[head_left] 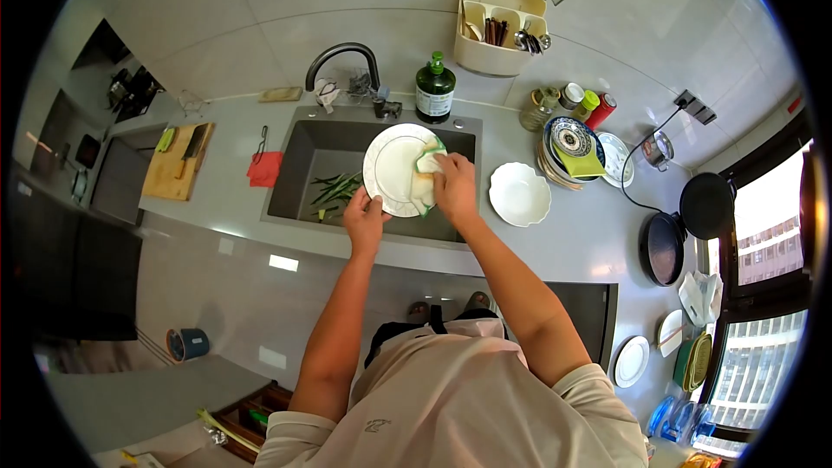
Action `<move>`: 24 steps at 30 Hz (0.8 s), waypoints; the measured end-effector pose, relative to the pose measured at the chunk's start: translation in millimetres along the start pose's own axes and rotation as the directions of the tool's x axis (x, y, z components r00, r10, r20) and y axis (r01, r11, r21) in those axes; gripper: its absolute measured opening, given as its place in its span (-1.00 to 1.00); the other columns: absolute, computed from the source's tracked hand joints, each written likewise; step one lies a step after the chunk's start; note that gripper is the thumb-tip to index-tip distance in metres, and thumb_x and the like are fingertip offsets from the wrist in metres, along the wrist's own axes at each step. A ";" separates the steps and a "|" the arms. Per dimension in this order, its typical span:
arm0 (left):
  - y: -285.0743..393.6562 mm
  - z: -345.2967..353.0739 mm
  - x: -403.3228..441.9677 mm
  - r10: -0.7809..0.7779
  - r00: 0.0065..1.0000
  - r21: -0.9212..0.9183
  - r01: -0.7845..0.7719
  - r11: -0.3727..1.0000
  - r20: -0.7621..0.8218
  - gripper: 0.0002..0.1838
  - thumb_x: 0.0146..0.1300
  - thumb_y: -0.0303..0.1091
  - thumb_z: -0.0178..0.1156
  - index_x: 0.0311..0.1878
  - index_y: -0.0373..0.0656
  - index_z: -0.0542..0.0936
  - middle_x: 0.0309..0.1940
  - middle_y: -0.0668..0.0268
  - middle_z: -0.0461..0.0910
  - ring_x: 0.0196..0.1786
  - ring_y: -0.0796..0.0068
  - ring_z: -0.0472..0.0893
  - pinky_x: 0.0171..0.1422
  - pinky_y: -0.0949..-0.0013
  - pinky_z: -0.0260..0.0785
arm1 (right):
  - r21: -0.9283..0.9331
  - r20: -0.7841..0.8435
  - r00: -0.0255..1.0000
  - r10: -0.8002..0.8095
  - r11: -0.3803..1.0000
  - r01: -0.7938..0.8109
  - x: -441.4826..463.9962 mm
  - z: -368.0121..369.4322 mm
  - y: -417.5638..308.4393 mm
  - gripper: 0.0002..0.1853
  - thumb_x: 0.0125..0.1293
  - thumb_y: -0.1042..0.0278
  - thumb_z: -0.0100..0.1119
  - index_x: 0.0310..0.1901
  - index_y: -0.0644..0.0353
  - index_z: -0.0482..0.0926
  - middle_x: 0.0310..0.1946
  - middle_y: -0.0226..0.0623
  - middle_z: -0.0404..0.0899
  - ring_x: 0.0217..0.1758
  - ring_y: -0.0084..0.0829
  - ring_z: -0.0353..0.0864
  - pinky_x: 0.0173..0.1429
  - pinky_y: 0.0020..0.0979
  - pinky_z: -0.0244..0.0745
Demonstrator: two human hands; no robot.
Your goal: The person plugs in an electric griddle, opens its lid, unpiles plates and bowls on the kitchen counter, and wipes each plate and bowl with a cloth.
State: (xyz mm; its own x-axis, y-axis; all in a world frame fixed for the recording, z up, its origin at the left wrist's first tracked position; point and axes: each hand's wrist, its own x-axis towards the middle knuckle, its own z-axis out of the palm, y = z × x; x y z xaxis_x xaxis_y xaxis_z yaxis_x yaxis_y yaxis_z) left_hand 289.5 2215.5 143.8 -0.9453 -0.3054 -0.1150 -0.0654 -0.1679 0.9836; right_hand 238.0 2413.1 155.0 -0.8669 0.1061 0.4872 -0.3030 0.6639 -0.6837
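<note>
My left hand (pixel 367 215) grips the lower left rim of a white plate (pixel 389 167), which is held over the grey sink (pixel 299 143). A pale cloth with green edges (pixel 424 193) lies against the plate's right side, and my right hand (pixel 453 184) is closed on it. Below and to the left of the plate, green leafy vegetables (pixel 332 193) lie in the sink. Behind the sink stand a black faucet (pixel 345 49) and a green pump bottle (pixel 435 91). A white scalloped bowl (pixel 519 194) sits on the counter to the right.
A cutting board (pixel 161 175) with a knife and a red cloth (pixel 265 170) are left of the sink. Stacked bowls (pixel 572 143), jars and two black pans (pixel 662 248) stand at the right. A utensil holder (pixel 495 56) hangs on the wall.
</note>
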 end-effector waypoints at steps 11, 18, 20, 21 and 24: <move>-11.1 5.8 -7.4 0.033 0.993 -0.005 -0.033 0.999 0.117 -0.67 0.46 -0.59 0.07 0.24 -0.24 0.58 -0.10 0.38 0.72 -0.21 0.67 0.67 -0.26 0.54 0.58 | 0.040 0.145 0.920 -0.363 0.932 0.361 -26.9 9.2 -50.7 -0.56 0.17 0.48 0.32 0.14 0.04 0.68 0.08 -0.18 0.61 0.06 -0.09 0.62 0.12 -0.18 0.60; 6.8 6.4 -23.0 -0.048 0.992 0.005 0.047 0.999 0.116 -0.70 0.46 -0.54 0.10 0.20 -0.24 0.61 -0.14 0.38 0.72 -0.21 0.66 0.66 -0.26 0.52 0.58 | -0.149 0.011 0.959 -0.283 0.948 0.282 21.2 -0.6 -18.8 -0.58 0.21 0.53 0.20 0.12 0.05 0.69 0.21 -0.14 0.57 0.17 -0.04 0.56 0.21 -0.17 0.55; 8.9 5.8 -21.8 -0.028 0.997 -0.026 0.030 0.999 0.078 -0.70 0.46 -0.53 0.11 0.20 -0.23 0.61 -0.13 0.38 0.72 -0.21 0.65 0.66 -0.25 0.51 0.59 | -0.236 0.039 0.976 -0.213 0.948 0.216 9.3 -7.8 5.8 -0.61 0.26 0.52 0.20 0.14 0.11 0.68 0.21 -0.09 0.56 0.17 -0.01 0.55 0.21 -0.14 0.56; 11.0 6.1 -20.6 -0.017 0.998 -0.035 0.019 0.999 0.066 -0.70 0.46 -0.52 0.11 0.20 -0.24 0.61 -0.13 0.37 0.72 -0.21 0.64 0.67 -0.25 0.51 0.59 | -0.230 0.053 0.972 -0.228 0.945 0.234 -2.0 -7.6 7.1 -0.61 0.26 0.51 0.23 0.14 0.14 0.67 0.20 -0.07 0.57 0.16 0.00 0.55 0.21 -0.13 0.56; 10.7 7.0 -17.3 -0.005 0.999 -0.050 0.007 0.999 0.038 -0.70 0.46 -0.52 0.11 0.20 -0.25 0.61 -0.11 0.35 0.72 -0.20 0.63 0.67 -0.24 0.49 0.61 | -0.154 0.091 0.959 -0.268 0.948 0.280 -46.8 -14.4 -5.2 -0.61 0.25 0.48 0.30 0.14 0.20 0.67 0.17 -0.01 0.57 0.15 0.05 0.56 0.21 -0.11 0.56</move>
State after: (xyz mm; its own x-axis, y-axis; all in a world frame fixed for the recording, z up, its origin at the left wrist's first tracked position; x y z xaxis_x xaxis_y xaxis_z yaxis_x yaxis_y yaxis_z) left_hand 303.0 2225.5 157.2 -0.9565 -0.2683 -0.1148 -0.0561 -0.2168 0.9746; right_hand 285.9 2415.3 143.5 -0.7859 -0.1435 0.6014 -0.4685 0.7731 -0.4277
